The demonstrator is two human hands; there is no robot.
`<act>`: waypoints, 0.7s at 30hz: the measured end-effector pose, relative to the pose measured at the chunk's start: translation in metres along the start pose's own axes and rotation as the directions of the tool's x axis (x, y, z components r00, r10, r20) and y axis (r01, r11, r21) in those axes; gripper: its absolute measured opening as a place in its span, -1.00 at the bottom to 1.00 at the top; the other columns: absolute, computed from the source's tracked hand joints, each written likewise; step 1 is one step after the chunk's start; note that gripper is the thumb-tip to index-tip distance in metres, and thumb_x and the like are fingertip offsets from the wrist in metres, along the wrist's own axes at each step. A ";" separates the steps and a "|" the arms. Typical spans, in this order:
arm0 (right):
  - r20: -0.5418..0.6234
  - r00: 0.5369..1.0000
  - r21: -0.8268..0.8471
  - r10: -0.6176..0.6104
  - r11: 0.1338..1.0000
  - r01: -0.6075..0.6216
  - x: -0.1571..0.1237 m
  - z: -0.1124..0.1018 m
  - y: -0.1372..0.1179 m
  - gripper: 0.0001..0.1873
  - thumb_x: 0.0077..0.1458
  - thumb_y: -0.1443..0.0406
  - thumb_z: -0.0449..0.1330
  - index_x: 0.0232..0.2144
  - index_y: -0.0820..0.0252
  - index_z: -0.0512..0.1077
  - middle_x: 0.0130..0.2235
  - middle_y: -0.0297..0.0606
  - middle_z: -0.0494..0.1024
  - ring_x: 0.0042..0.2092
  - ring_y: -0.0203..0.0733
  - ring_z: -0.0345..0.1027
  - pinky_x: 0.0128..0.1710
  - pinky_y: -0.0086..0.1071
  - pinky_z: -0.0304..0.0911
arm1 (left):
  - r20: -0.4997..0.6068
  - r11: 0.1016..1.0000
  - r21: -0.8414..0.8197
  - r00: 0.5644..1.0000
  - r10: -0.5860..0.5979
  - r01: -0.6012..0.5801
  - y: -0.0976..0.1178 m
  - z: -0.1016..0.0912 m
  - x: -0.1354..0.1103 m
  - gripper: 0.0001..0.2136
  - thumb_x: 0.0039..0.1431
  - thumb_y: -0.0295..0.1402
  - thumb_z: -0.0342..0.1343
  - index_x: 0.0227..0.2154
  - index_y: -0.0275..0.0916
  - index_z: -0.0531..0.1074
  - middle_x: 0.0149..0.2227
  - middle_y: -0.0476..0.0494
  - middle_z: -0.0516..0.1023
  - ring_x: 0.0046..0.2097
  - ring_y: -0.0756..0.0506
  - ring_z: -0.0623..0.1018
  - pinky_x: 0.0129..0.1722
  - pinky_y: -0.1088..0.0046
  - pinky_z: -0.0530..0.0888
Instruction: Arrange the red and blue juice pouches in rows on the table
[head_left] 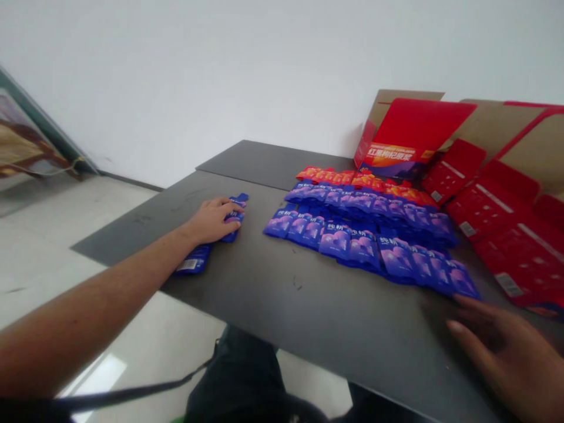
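On the left part of the table, my left hand lies over a blue pouch, its fingers and thumb spanning it. The pouch's capped end pokes out past my fingers, and my hand covers part of it. Under my wrist another blue pouch shows its barcode end. My right hand, at the lower right, has thumb and forefinger apart with nothing visible between them. It is close to the near end of a front row of overlapping blue pouches. A second row of blue pouches lies behind.
Red-orange pouches form a row farther back. An open red carton stands by the wall, with more red boxes along the right. The dark grey table ends near my legs; pale floor lies to the left.
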State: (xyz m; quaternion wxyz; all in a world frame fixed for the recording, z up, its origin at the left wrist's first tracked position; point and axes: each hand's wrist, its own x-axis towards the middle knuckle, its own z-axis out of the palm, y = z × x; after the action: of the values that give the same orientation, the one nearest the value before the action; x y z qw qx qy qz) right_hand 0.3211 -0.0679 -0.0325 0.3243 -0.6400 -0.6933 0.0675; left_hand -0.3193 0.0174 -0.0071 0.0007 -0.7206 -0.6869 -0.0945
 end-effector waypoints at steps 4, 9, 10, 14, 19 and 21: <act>0.084 0.996 0.004 -0.021 1.000 0.021 -0.006 -0.011 -0.054 -0.75 0.23 -0.01 0.36 -0.08 -0.19 0.54 -0.15 0.08 0.68 -0.25 0.21 0.62 -0.14 0.21 0.48 | -0.025 0.999 -0.001 0.998 -0.052 0.052 0.022 0.002 -0.025 -0.47 0.29 -0.05 0.06 0.25 -0.08 0.55 0.34 -0.32 0.50 0.43 -0.40 0.38 0.46 -0.10 0.21; 0.244 0.897 0.213 -0.370 0.922 0.323 -0.027 0.022 -0.163 -0.66 0.37 0.15 0.24 0.14 0.03 0.51 -0.01 -0.08 0.63 -0.20 -0.04 0.59 -0.15 -0.08 0.57 | -0.039 0.963 -0.021 0.962 -0.270 0.269 0.052 0.001 -0.025 -0.46 0.29 -0.05 0.08 0.27 -0.07 0.55 0.34 -0.42 0.46 0.38 -0.49 0.40 0.38 -0.16 0.30; 0.299 0.850 0.275 -0.433 0.892 0.358 -0.029 0.034 -0.188 -0.65 0.39 0.21 0.22 0.17 0.06 0.50 0.06 -0.06 0.61 -0.15 -0.08 0.59 -0.11 -0.12 0.58 | -0.040 0.945 -0.029 0.944 -0.328 0.327 0.059 0.001 -0.024 -0.44 0.28 -0.03 0.09 0.28 -0.07 0.54 0.35 -0.46 0.44 0.36 -0.53 0.41 0.35 -0.19 0.33; 0.464 0.711 0.341 -0.528 0.848 0.406 -0.025 0.085 -0.274 -0.54 0.35 0.26 0.29 0.26 0.20 0.50 0.20 0.00 0.55 0.18 0.03 0.53 0.22 -0.11 0.47 | -0.087 0.871 -0.080 0.867 -0.491 0.485 0.081 0.003 -0.022 -0.41 0.29 0.03 0.08 0.29 -0.08 0.53 0.34 -0.56 0.41 0.31 -0.65 0.42 0.21 -0.28 0.40; 0.498 0.674 0.282 -0.546 0.837 0.469 -0.013 0.125 -0.330 -0.33 0.29 0.11 0.37 0.33 0.27 0.43 0.22 0.10 0.52 0.31 0.15 0.41 0.34 -0.05 0.32 | -0.092 0.845 -0.141 0.843 -0.530 0.516 0.084 0.004 -0.026 -0.36 0.35 0.16 -0.05 0.28 -0.08 0.54 0.31 -0.56 0.44 0.29 -0.66 0.41 0.18 -0.37 0.37; 0.504 0.704 0.225 -0.501 0.863 0.453 -0.012 0.134 -0.342 -0.27 0.27 0.02 0.37 0.34 0.26 0.40 0.18 0.13 0.54 0.24 0.21 0.46 0.27 0.00 0.37 | -0.095 0.850 -0.158 0.849 -0.520 0.503 0.083 0.004 -0.029 -0.36 0.38 0.14 -0.08 0.31 -0.08 0.53 0.32 -0.56 0.44 0.31 -0.65 0.40 0.21 -0.38 0.35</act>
State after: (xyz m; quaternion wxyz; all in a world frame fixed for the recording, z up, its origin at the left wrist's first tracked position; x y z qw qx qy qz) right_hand -0.0398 -0.0952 0.0324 0.1458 -0.3780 -0.8944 0.1898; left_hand -0.2377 -0.0152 -0.0040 -0.0242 -0.5017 -0.8451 -0.1829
